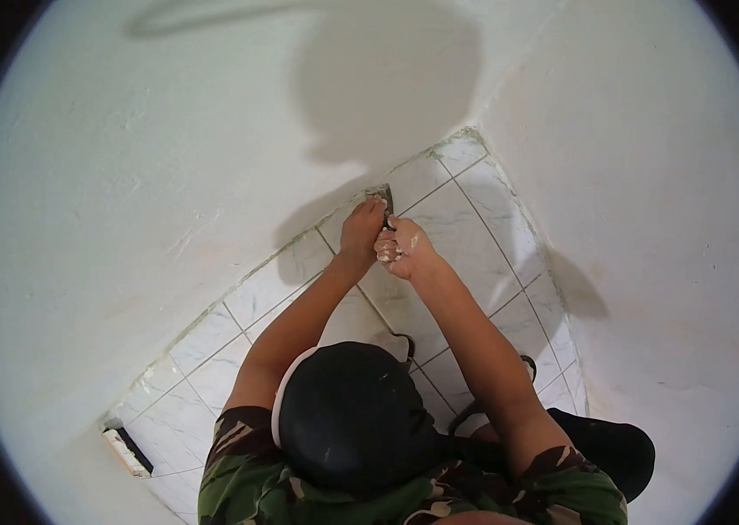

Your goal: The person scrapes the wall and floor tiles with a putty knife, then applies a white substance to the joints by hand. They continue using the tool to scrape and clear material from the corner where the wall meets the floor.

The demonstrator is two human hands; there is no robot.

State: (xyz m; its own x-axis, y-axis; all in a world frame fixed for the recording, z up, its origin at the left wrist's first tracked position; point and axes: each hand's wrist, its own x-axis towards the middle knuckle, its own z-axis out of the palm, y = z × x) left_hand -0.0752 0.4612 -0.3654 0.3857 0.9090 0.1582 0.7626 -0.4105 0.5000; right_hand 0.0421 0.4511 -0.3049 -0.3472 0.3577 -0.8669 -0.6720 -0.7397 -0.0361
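Observation:
My right hand (404, 248), smeared with white residue, is wrapped round the dark handle of a scraper (386, 192). My left hand (362, 229) is closed at the scraper's blade end, its fingers pressed against the tool. The blade points away from me, at the line where the tiled floor (448, 219) meets the left wall (168, 175). Whitish, rough residue runs along that joint. Part of the handle is hidden inside my fingers.
A second wall (649, 219) meets the first at a corner beyond my hands. A black-and-white block-like object (127, 451) lies on the floor at lower left. Rounded black-covered shapes (352, 420), probably my knees, are between and beside my camouflage-sleeved arms. Shadows fall on both walls.

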